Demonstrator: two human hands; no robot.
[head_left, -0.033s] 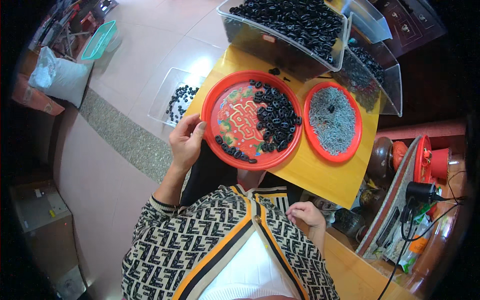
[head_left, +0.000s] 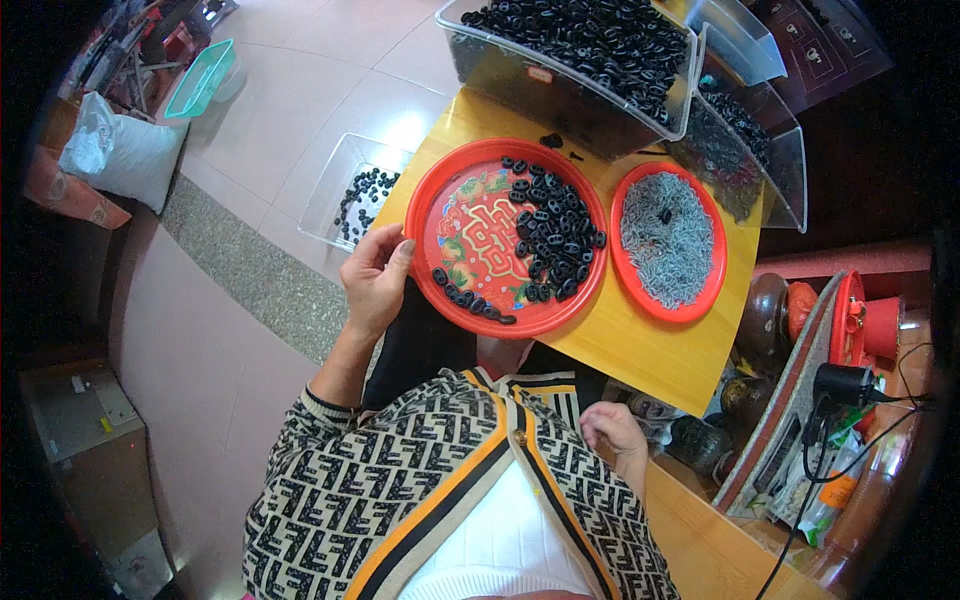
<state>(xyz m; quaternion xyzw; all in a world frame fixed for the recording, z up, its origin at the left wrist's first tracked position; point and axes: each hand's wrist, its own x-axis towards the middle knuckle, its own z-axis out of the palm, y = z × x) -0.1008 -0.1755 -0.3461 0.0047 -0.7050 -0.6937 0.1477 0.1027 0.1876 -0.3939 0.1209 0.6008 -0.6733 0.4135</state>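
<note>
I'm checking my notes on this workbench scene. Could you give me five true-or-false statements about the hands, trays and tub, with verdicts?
1. The left hand is at the left edge of the large tray. True.
2. The right hand is inside the tub. False: it is near the sweater, away from the tub.
3. Most black parts in the large tray lie on its right side. True.
4. The small tray stands left of the large one. False: it stands to the right.
5. The small tray holds mostly grey pieces. True.
</note>
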